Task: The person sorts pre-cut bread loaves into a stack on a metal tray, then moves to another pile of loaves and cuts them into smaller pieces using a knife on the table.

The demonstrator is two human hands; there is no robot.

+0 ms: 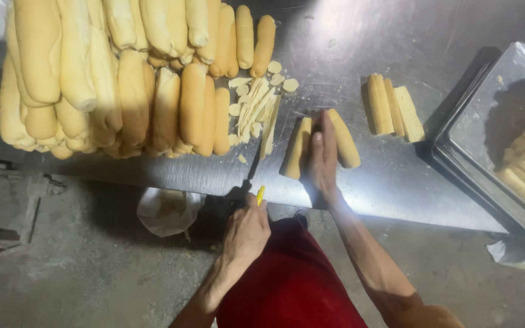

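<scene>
Gripping a yellow-handled knife (255, 173), the left hand (247, 232) is curled shut around the handle at the near edge of the desk (360, 54), with the dark blade running away from the person toward a heap of crust trimmings (256, 109). Just to the right, the right hand (323, 161) lies flat with its fingers stretched out and close together, pressing down into the gap of a long bread roll (320, 149) that lies split lengthwise, its two halves spread apart on either side of the fingers. Left of the trimmings, and touching them at one edge, a large pile of whole rolls (123, 73) covers the far left of the steel surface. Right of the split roll, a little apart, three trimmed bread pieces (393, 109) lie side by side. Farther right still, a metal tray (487, 109) sits at an angle and holds more cut bread along its right side. Below the desk edge, a white plastic bag (168, 209) rests on the concrete floor.
</scene>
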